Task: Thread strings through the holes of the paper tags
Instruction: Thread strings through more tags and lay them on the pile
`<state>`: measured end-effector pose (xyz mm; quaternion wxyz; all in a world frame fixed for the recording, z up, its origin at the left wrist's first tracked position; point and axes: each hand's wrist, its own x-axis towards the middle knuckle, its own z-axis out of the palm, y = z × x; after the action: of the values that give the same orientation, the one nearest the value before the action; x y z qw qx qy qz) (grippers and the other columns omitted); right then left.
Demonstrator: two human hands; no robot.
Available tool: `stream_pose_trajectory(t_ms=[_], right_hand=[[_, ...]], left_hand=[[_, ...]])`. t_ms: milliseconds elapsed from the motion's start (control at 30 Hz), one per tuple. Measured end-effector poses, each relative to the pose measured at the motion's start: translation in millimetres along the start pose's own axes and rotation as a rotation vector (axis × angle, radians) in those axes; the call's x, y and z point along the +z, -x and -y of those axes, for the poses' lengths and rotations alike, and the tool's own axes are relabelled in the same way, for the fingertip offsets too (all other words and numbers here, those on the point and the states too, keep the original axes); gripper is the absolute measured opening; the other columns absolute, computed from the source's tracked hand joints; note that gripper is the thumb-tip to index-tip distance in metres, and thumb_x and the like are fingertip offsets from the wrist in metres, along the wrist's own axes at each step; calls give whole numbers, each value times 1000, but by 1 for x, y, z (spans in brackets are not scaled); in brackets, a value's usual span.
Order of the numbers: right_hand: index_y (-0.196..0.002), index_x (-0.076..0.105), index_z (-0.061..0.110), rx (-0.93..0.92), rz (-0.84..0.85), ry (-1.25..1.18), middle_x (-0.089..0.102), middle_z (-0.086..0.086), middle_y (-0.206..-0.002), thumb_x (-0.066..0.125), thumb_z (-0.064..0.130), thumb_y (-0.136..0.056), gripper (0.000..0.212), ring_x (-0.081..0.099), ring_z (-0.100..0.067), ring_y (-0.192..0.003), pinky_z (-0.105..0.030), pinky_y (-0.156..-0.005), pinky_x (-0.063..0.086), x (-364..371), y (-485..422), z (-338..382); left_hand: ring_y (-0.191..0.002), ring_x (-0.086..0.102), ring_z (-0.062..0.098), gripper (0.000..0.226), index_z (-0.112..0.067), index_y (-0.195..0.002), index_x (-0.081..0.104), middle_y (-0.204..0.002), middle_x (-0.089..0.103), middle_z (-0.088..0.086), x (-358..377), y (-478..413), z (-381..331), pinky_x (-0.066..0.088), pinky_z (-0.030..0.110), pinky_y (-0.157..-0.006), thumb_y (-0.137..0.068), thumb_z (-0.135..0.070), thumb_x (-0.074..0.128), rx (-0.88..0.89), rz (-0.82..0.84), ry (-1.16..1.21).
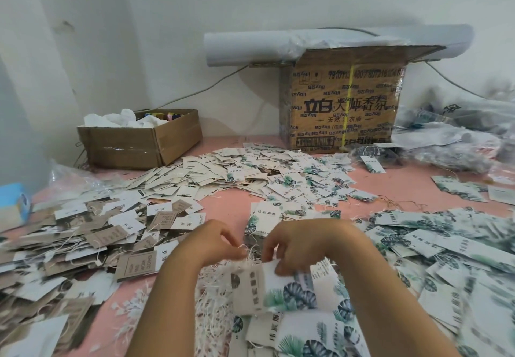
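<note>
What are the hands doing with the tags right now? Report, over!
Left hand pinches a string. Right hand holds a leaf-print tag, blurred. Tag's hole hidden. Loose tags heaped all round; nothing blocks the hands.

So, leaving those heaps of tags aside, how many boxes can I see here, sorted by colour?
Brown cardboard boxes: 2 (low open box, tall printed carton)
Blue box: 1, at the left edge, only partly in view
Total: 3
</note>
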<state>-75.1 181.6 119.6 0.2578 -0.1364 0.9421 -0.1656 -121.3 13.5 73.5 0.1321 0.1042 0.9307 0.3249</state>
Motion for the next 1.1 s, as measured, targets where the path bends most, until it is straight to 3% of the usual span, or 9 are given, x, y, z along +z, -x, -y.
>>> stream_pose_trajectory(t_ms=[67, 167, 333, 433, 500, 667, 800, 967, 1100], right_hand=[[-115, 59, 14, 15, 59, -33, 68, -12, -106, 59, 8, -87, 29, 63, -18, -75, -22, -61, 51, 3, -5, 3], [-112, 61, 9, 23, 104, -37, 69, -15, -102, 62, 8, -86, 26, 58, -13, -59, -19, -52, 49, 6, -11, 3], [-103, 66, 9, 21, 62, -46, 67, -4, -86, 64, 18, -87, 19, 60, -16, -75, -25, -62, 48, 7, -13, -2], [-99, 67, 10, 17, -57, -82, 69, -2, -89, 60, 24, -89, 19, 60, -14, -75, -23, -59, 47, 6, -15, -7], [-90, 66, 12, 9, -191, -101, 67, 0, -83, 54, 25, -93, 18, 58, -13, -69, -21, -57, 46, 6, -17, -9], [-79, 64, 16, -1, -320, -205, 65, 1, -70, 47, 29, -95, 26, 58, -16, -61, -28, -63, 51, 7, -22, -12], [-86, 65, 10, 11, -314, -180, 66, 3, -70, 50, 35, -94, 30, 59, -13, -62, -28, -63, 52, 7, -22, -14], [-87, 66, 7, 21, -331, -182, 71, -6, -82, 50, 33, -94, 32, 61, -16, -66, -32, -68, 54, 7, -22, -15], [-84, 65, 11, 9, -308, -240, 69, -4, -75, 46, 36, -96, 34, 59, -15, -62, -29, -61, 51, 7, -22, -13]], left_hand=[[-76, 51, 2, 16, -26, -85, 65, -82, 55, -13, 5, -2, 2, 38, 20, -63, -76, -28, 77, -24, 23, -81], [-58, 46, 1, 10, -25, -76, 65, -64, 51, -13, 8, -4, 2, 33, 17, -50, -79, -24, 74, 15, -11, -103], [-45, 26, 14, 35, -16, -58, 54, -49, 30, -3, 5, -8, 5, 22, 24, -49, -87, -30, 65, 83, -64, -56], [-43, 23, 13, 32, -15, -64, 57, -48, 29, -3, 3, -7, 3, 21, 24, -46, -90, -33, 61, 108, -101, -88], [-41, 27, 10, 34, -16, -61, 62, -48, 39, -5, 1, -5, -1, 24, 23, -47, -92, -31, 58, 156, -151, -95], [-54, 42, 9, 26, -19, -71, 64, -67, 54, -3, -4, -2, -11, 35, 24, -54, -92, -33, 56, 263, -227, -44], [-61, 45, 5, 20, -23, -85, 60, -74, 51, -9, 1, -3, -3, 33, 22, -53, -79, -36, 73, 141, -114, -101], [-68, 58, 12, 16, -22, -69, 63, -70, 60, -9, 2, -4, -2, 48, 28, -66, -83, -21, 70, 119, -172, -146], [-73, 58, 12, 11, -16, -75, 65, -78, 64, -3, 1, -3, -8, 48, 29, -70, -85, -20, 68, 218, -190, 15]])
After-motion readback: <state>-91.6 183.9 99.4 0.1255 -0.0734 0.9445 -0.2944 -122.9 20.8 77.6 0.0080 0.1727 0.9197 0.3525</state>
